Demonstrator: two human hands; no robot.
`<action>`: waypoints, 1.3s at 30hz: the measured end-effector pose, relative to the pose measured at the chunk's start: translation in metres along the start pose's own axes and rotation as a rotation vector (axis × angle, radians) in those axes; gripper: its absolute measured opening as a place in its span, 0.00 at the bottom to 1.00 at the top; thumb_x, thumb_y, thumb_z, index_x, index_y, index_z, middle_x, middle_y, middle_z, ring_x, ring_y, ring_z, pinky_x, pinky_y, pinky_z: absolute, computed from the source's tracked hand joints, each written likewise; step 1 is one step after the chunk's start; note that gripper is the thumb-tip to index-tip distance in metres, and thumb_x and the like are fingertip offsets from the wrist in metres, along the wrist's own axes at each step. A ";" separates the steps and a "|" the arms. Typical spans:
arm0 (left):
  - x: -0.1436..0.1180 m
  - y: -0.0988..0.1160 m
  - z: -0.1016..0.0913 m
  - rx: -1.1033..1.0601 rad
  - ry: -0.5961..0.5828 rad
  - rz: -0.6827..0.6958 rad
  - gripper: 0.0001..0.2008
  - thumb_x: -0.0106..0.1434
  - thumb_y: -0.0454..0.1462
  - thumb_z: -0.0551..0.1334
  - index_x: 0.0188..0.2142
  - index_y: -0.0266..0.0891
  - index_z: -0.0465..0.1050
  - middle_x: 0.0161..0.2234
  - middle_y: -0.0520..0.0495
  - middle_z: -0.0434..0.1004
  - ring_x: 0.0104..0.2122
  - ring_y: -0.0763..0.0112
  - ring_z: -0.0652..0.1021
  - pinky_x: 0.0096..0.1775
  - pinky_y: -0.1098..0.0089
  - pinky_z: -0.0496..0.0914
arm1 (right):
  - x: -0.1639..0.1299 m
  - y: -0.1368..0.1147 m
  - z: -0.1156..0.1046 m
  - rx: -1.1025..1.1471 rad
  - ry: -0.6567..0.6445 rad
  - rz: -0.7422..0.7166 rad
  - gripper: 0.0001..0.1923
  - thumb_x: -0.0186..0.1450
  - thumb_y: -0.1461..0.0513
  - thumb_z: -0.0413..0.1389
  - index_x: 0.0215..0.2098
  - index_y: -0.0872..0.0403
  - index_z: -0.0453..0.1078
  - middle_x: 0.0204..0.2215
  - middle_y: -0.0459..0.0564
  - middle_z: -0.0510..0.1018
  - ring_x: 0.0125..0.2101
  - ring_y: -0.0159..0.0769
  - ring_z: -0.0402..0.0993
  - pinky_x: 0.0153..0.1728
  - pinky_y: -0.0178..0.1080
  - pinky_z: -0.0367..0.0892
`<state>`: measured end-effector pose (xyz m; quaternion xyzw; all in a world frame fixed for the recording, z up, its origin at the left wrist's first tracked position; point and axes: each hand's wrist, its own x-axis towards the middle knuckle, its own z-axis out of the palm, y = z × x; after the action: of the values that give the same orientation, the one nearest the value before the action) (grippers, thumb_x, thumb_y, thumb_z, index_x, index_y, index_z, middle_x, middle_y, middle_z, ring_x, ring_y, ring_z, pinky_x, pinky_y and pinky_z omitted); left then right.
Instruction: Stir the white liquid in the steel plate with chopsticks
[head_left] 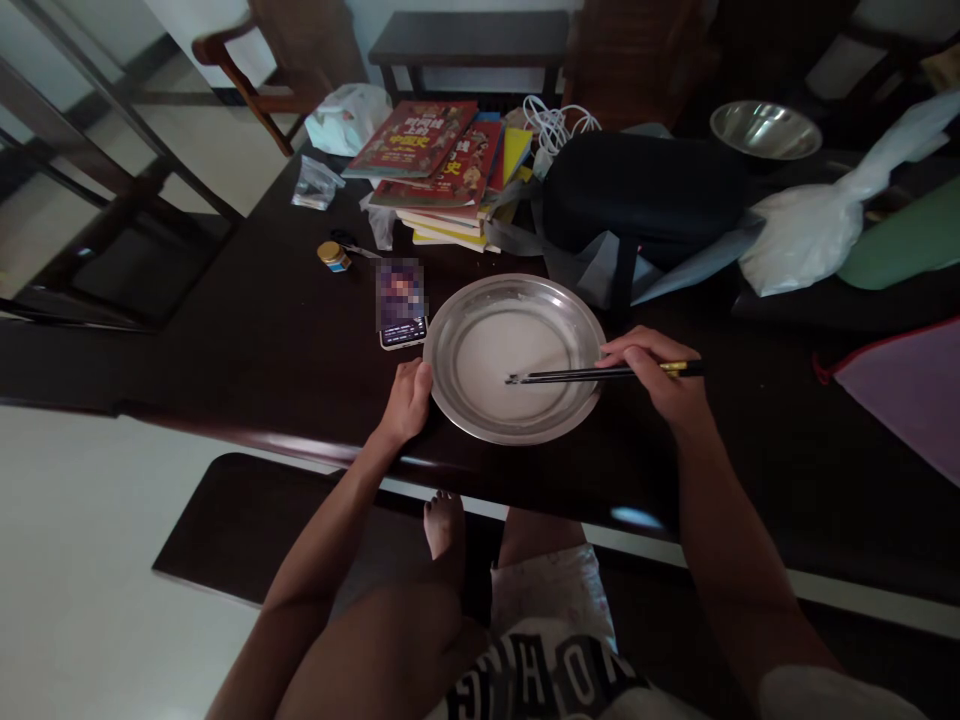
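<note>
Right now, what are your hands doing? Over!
Left hand steadies round metal plate at its rim. Right hand grips black chopsticks, tips over plate. Phone touches plate's far-left edge.

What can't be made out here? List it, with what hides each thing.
Head view only:
- Phone screen: blurred out, content unreadable.
- Metal plate: pale inside, too dim to tell what is in it.
- Left hand: fingers curl at the plate's rim, fingertips hidden.
- Right hand covers the middle of the chopsticks.
- Small jar: label too small.
- Steel bowl: contents out of sight.
</note>
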<state>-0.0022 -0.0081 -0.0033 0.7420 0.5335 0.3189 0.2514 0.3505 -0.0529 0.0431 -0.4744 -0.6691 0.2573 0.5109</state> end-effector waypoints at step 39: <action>-0.001 -0.002 0.001 0.008 0.011 0.018 0.34 0.75 0.59 0.38 0.23 0.44 0.62 0.25 0.44 0.72 0.29 0.61 0.74 0.40 0.58 0.73 | 0.000 0.001 -0.001 -0.006 0.025 -0.013 0.11 0.74 0.58 0.57 0.42 0.44 0.83 0.30 0.45 0.87 0.34 0.40 0.82 0.39 0.45 0.74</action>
<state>-0.0026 -0.0083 -0.0058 0.7460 0.5295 0.3229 0.2425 0.3518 -0.0523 0.0423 -0.4747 -0.6666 0.2459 0.5194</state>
